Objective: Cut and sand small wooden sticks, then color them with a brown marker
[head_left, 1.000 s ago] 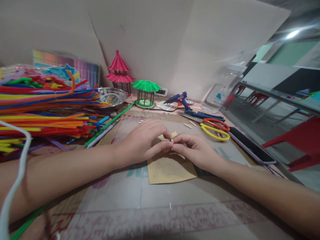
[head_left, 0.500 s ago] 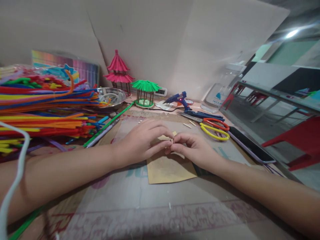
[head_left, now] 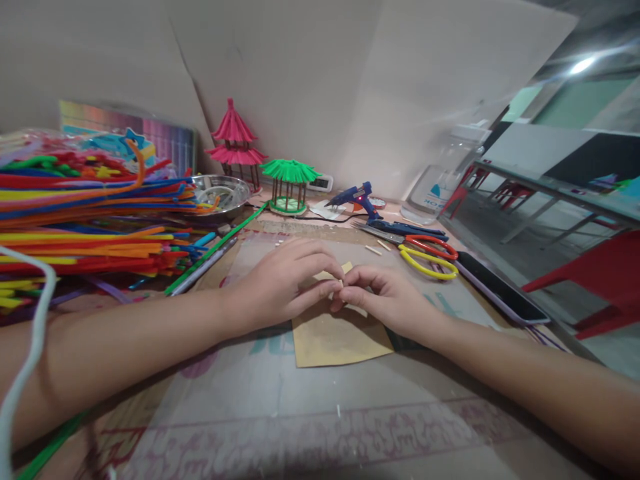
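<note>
Where fingers (head_left: 316,293) meet, stick (head_left: 341,284) hides (mostly).

Pale piece (head_left: 341,283) partly behind fingers (head_left: 325,263)

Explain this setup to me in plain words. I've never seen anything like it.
There is no machine: these are a person's two bare hands, seen from a camera worn on that person's head, looking forward and down. The left hand and right hand meet over a tan sheet, their fingertips holding a small pale piece, too tiny to identify. Beyond are a blue glue gun and a green-roofed model; scissors and a phone lie to the right, bundled fuzzy stems to the left.
</note>
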The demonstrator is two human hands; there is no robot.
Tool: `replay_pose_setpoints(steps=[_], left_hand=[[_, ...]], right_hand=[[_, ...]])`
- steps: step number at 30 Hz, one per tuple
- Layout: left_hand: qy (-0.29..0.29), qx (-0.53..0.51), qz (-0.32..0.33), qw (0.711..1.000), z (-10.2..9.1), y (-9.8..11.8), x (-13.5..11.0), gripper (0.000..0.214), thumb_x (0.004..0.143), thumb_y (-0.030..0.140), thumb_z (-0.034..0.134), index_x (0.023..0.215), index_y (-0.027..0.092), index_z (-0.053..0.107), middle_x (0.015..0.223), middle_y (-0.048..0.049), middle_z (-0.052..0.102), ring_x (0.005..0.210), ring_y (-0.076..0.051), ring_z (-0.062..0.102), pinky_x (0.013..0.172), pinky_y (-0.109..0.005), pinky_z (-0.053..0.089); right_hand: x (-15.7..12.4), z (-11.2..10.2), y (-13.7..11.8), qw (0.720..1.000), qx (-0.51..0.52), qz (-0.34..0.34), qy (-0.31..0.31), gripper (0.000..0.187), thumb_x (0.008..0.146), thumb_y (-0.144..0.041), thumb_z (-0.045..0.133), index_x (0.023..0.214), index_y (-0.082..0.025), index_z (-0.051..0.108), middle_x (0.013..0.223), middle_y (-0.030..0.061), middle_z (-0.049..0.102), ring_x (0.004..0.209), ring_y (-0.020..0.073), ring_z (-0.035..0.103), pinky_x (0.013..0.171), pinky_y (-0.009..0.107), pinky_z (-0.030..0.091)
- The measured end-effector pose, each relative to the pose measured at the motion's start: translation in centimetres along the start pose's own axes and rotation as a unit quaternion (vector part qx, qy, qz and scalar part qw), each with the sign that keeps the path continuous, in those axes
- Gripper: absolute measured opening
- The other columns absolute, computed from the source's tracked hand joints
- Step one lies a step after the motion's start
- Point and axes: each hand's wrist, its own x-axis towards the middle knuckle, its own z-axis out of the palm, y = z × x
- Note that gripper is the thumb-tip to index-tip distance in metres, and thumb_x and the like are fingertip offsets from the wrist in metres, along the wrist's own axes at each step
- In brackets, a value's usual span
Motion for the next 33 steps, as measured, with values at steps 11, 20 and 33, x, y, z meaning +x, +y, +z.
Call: replay_pose_setpoints(steps=[11, 20, 33], left_hand=[[0.028, -0.003, -0.061, 0.998, 0.2, -0.5, 0.1, 0.017, 0.101, 0.026, 0.051, 0.095, 0.019, 0.064, 0.092, -0.0020, 0.068, 0.090, -0.017, 0.062, 0.084, -0.030, 0.046], [-0.005, 0.163, -0.049, 0.985, -1.0, -3.6, -0.1, 0.019, 0.094, 0.019, 0.052, 0.104, 0.018, 0.068, 0.104, -0.0082, 0.071, 0.105, -0.026, 0.063, 0.092, -0.041, 0.046], [-0.105, 0.255, -0.097, 0.956, -1.2, -5.7, -0.2, 0.021, 0.096, 0.027, 0.056, 0.090, 0.016, 0.073, 0.089, -0.0092, 0.069, 0.099, -0.027, 0.060, 0.090, -0.041, 0.046]], right_hand=[[0.1, 0.1, 0.2, 0.997, 0.074, -0.007, 0.001, 0.023, 0.091, -0.041, 0.067, 0.102, -0.021, 0.066, 0.081, 0.0026, 0.077, 0.081, 0.0175, 0.075, 0.083, 0.035, 0.059], [1.5, -4.5, 1.3, 0.945, -0.246, -0.053, 0.212, 0.022, 0.088, -0.037, 0.062, 0.076, -0.019, 0.063, 0.069, 0.0023, 0.069, 0.067, 0.0179, 0.064, 0.065, 0.030, 0.046], [2.9, -8.2, 4.8, 0.871, -0.418, -0.068, 0.248, 0.018, 0.094, -0.031, 0.053, 0.085, -0.019, 0.064, 0.083, 0.0076, 0.069, 0.079, 0.0233, 0.061, 0.070, 0.034, 0.041]])
